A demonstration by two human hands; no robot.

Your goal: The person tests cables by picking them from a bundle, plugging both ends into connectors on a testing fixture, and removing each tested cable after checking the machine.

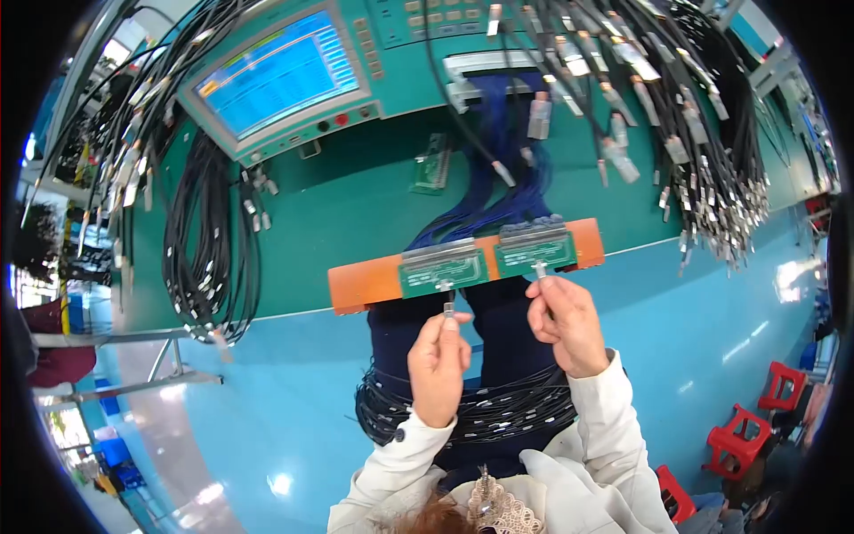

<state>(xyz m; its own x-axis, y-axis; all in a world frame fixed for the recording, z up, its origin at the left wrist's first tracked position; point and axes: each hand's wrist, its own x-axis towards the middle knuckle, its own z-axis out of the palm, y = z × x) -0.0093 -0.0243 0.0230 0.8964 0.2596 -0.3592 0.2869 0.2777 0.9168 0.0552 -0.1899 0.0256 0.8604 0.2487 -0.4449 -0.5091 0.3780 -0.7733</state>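
Note:
Between the thumb and fingers of my left hand (438, 367) is a small metal cable connector (448, 309), just below the left green circuit board (442, 270). My right hand (571, 327) pinches another cable connector (540, 268) at the front edge of the right green circuit board (538, 250). Whether that plug is fully seated I cannot tell. Both boards are mounted on an orange bar (365, 281) at the table's front edge. Blue wires (498, 169) run from behind the boards to the tester. A coil of black cables (476, 409) lies across my lap.
A teal tester with a lit screen (280, 76) stands at the back left. Black cables with metal plugs (703, 169) hang on the right, and more cables (200, 236) hang on the left. A loose green board (431, 165) lies on the green table (311, 205). Red stools (738, 439) stand at right.

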